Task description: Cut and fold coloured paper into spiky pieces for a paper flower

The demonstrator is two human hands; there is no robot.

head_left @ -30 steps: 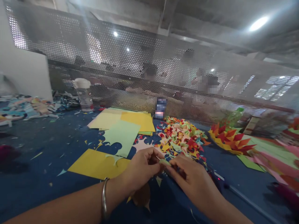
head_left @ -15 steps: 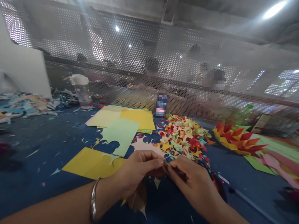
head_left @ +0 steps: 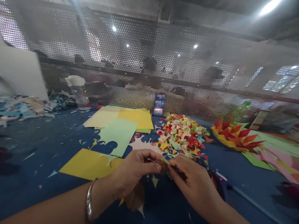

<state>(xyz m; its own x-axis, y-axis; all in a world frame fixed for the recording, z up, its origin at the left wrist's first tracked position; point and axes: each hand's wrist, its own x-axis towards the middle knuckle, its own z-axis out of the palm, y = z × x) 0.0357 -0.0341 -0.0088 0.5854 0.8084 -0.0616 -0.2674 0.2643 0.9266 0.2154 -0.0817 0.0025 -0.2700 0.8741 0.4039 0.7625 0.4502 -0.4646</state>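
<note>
A small pale-green paper piece (head_left: 165,162) stands between the fingertips of both hands, above the dark blue table. My right hand (head_left: 192,179) pinches its right side. Thumb and index finger of my left hand (head_left: 137,169), with a silver bangle at the wrist, close at its left edge. Fingers partly cover the piece, so its full shape is hidden. Beneath my left hand lies a brownish round paper scrap (head_left: 135,197). Just beyond the hands spreads a heap of small folded, multicoloured paper pieces (head_left: 184,133).
Cut green paper (head_left: 119,133) and yellow sheets (head_left: 86,163) lie left. An orange-red paper flower (head_left: 235,135) sits right, near a dark device with a red light (head_left: 220,179), partly behind my right hand. A phone (head_left: 159,104) and cup (head_left: 79,93) stand by the perforated screen (head_left: 130,56).
The green paper piece shows more clearly between the fingertips, turned more upright. Both hands stay almost in place. The whole view has shifted slightly.
</note>
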